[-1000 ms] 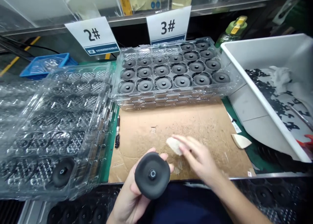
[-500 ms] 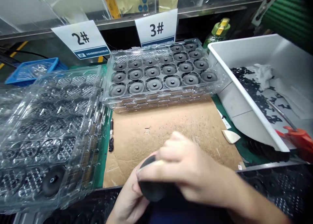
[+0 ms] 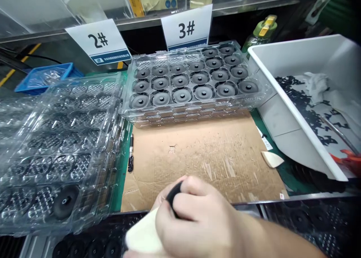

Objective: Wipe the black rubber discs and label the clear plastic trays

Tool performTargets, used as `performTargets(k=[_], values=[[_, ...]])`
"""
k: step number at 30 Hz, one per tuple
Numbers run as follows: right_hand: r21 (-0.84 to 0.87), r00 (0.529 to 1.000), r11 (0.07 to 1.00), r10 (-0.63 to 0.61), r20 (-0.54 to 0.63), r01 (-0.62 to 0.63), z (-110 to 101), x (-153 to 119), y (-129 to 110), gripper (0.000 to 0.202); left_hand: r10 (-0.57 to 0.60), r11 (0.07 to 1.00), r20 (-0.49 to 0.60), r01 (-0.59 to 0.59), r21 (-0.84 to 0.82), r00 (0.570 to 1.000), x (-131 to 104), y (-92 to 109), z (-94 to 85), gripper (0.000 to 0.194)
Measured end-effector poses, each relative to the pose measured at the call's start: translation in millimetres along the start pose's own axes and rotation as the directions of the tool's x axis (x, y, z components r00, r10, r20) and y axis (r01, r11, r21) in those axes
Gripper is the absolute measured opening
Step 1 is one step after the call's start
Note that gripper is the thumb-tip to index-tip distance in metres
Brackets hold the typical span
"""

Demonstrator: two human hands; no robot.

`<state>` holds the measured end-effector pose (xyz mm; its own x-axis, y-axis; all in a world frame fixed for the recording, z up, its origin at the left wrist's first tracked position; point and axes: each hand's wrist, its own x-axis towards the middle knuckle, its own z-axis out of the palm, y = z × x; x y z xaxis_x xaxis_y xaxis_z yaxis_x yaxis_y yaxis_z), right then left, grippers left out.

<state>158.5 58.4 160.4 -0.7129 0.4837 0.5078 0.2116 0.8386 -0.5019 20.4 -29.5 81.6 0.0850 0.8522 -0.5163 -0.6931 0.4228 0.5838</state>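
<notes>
At far left, a stack of clear trays (image 3: 34, 227) stands on the green table (image 3: 115, 199); one seated disc (image 3: 66, 201) occupies a pocket in its nearest row. A blue bin (image 3: 30, 88) is positioned behind these trays, and a sign marked "2#" (image 3: 98, 42) hangs to its right. A black pen (image 3: 131, 153) lies along the left edge of a cardboard sheet (image 3: 166, 168). At the near edge of the sheet, the left hand (image 3: 164, 193), mostly hidden, has its visible fingers closed on the far side of the black disc (image 3: 174, 198). The right hand (image 3: 203, 216) is directly in front, fingers curled tight and gripping a pale pad (image 3: 143, 231) at the thumb, against the disc. Behind the sheet, below the "3#" sign (image 3: 186, 27), a central tray stack (image 3: 180, 116) carries rows of black discs. Farther right are a green-capped bottle (image 3: 263, 30), a second pale pad (image 3: 272, 159) at the cardboard's right edge, and a white bin (image 3: 282, 113) containing small black pieces (image 3: 304, 109) and an orange-handled tool (image 3: 348, 158).
</notes>
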Motion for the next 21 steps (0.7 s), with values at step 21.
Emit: performTargets(k=[21], values=[[0.243, 0.833, 0.836, 0.533, -0.146, -0.493, 19.0, -18.4, 5.1, 0.032, 0.040, 0.985, -0.039, -0.045, -0.166, 0.998, 12.4, 8.8, 13.6, 0.050]])
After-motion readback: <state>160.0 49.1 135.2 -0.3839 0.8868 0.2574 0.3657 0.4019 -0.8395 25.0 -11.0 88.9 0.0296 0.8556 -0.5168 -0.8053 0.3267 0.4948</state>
